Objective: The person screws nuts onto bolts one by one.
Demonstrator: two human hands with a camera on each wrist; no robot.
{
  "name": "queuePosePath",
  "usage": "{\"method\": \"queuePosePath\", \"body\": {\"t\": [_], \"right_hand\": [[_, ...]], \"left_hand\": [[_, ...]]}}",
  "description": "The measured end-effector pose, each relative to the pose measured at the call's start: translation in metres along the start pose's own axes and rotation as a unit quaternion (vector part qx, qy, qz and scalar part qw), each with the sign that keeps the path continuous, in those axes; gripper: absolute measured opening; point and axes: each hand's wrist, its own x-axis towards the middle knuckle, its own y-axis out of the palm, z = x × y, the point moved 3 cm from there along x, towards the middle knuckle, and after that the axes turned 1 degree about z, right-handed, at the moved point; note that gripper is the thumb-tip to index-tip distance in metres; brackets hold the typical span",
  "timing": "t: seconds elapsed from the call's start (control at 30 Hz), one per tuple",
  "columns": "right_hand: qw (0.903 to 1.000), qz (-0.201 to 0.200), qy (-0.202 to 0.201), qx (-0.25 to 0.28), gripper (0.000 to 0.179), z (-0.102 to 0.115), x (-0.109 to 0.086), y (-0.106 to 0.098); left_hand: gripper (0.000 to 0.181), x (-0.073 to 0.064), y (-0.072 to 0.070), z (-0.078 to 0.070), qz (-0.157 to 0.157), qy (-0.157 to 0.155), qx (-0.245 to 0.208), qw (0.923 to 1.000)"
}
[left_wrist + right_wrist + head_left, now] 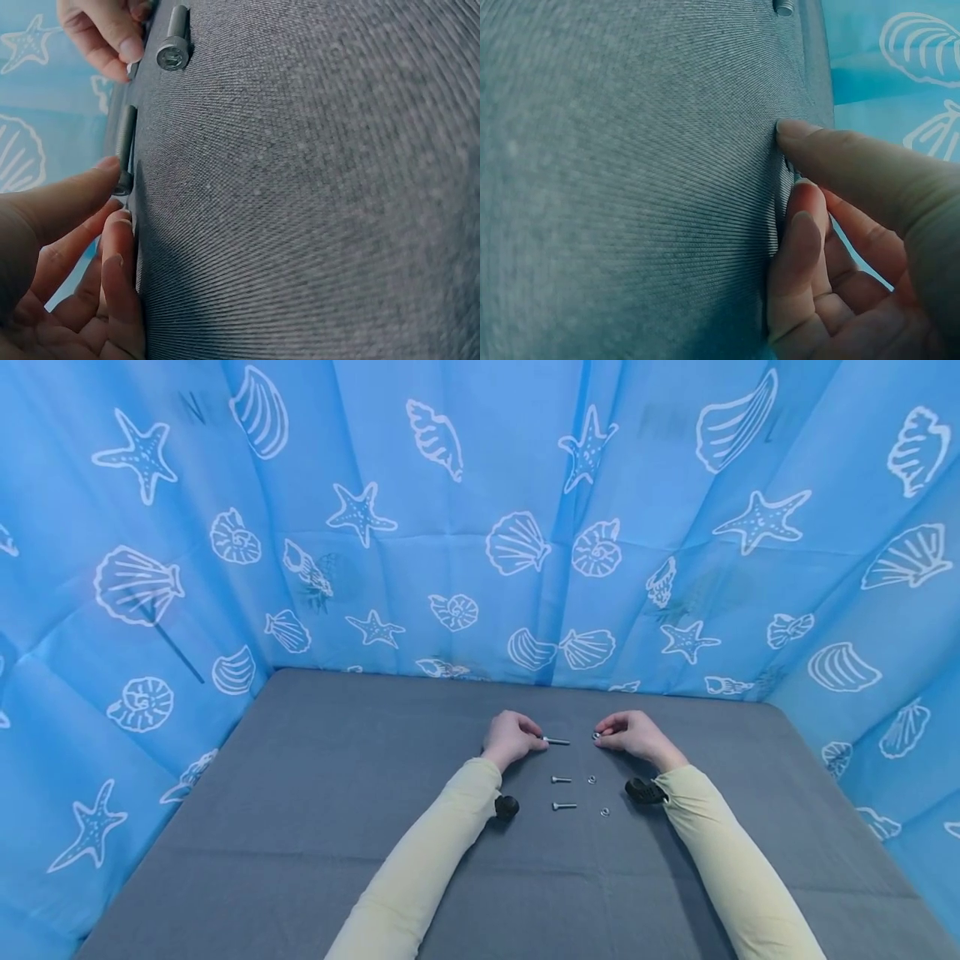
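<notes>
At the far part of the grey-covered table, my left hand (512, 737) pinches a socket-head bolt (557, 742) by its head between thumb and fingers. The bolt's threaded shank (127, 139) points right, toward the other hand. Across from it, my right hand (637, 735) has thumb and fingertips about a small hex nut (596, 736), with a gap between nut and bolt tip. In the right wrist view the thumb (847, 154) mostly hides that nut. Nearer me lie two more bolts, one (561, 780) in front of the other (565, 806), heads to the left.
Right of the loose bolts lie two nuts, a farther one (592, 780) and a nearer one (605, 812). Each wrist wears a black camera, the left (507, 808) and the right (643, 791). A blue shell-print curtain (465, 568) borders the table (300, 760).
</notes>
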Motion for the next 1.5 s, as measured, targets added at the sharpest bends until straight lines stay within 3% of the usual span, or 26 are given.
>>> {"method": "queuePosePath", "body": {"t": [0.27,1.0,1.17,1.5], "right_hand": [[0.9998,-0.009,0.008,-0.017,0.023,0.0,0.001,0.0],[0.9996,-0.006,-0.007,-0.026,0.017,-0.002,0.005,-0.002],[0.9999,0.009,-0.009,-0.007,0.02,-0.004,0.003,-0.005],[0.9995,0.0,-0.006,0.03,0.021,-0.007,0.0,-0.006]], "left_hand": [[0.014,0.001,0.002,-0.002,-0.009,0.005,0.038,0.9992],[0.007,-0.001,0.001,-0.006,-0.003,-0.003,0.055,0.9985],[0.007,0.002,0.002,-0.002,0.003,0.01,0.036,0.9993],[0.007,0.004,-0.002,0.01,0.009,0.012,-0.064,0.9979]]}}
